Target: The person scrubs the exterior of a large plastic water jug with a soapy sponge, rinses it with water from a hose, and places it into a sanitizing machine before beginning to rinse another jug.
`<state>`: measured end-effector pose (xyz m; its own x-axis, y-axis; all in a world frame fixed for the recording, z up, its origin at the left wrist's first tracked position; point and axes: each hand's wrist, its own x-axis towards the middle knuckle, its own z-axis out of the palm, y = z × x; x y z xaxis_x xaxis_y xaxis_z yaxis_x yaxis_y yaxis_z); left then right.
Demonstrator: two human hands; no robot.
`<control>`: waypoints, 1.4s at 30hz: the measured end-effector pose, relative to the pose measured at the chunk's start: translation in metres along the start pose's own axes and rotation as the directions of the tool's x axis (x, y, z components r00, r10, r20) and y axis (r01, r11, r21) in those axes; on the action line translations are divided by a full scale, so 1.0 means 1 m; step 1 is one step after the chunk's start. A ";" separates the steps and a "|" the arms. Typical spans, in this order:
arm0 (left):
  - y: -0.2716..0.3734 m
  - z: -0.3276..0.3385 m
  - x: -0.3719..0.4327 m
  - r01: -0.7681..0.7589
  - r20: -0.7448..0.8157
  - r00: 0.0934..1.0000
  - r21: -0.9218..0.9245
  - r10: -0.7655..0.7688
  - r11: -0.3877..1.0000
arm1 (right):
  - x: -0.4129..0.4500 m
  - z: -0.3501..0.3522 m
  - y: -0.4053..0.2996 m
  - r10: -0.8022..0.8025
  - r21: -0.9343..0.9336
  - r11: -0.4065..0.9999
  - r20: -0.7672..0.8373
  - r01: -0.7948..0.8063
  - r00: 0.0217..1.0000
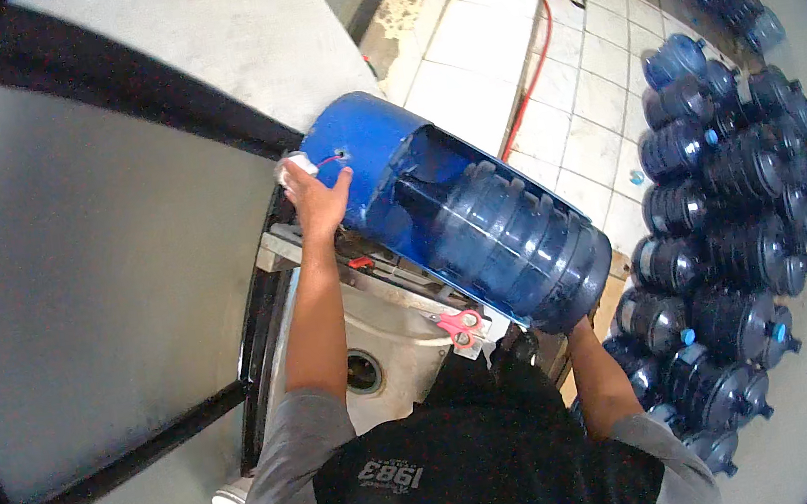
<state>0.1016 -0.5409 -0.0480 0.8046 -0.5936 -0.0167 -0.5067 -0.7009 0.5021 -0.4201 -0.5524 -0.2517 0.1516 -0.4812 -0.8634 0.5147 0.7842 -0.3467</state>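
Observation:
A blue plastic barrel (366, 132) lies on its side with a large opening cut in its wall. Inside that opening rests a translucent blue large water bottle (515, 238), neck toward the barrel's closed end and base jutting past the near right end. My left hand (317, 198) lies against the closed end, its fingers on a small white box (298, 165) that looks wrapped in clear plastic, thumb spread apart. A thin red wire runs from the box into a hole in the barrel. My right hand (580, 327) reaches under the bottle's base; its fingers are hidden.
Red-handled scissors (461, 328) lie beside the barrel, near a worn metal machine housing (394, 359) with a round hole. Several large water bottles (748, 225) crowd the floor at right. A red hose (534, 85) crosses the white tiles (496, 21). Framed panels (94, 252) stand at left.

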 end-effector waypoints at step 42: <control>0.090 0.115 -0.096 -0.439 0.319 0.778 -0.340 0.541 0.832 | -0.078 -0.102 -0.029 0.510 -0.344 0.856 0.443 -0.386 0.737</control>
<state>-0.0574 -0.5924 -0.1008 0.2530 -0.9673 -0.0174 -0.6689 -0.1879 0.7192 -0.5328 -0.4974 -0.2120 0.7484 -0.1281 -0.6508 0.0921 0.9917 -0.0892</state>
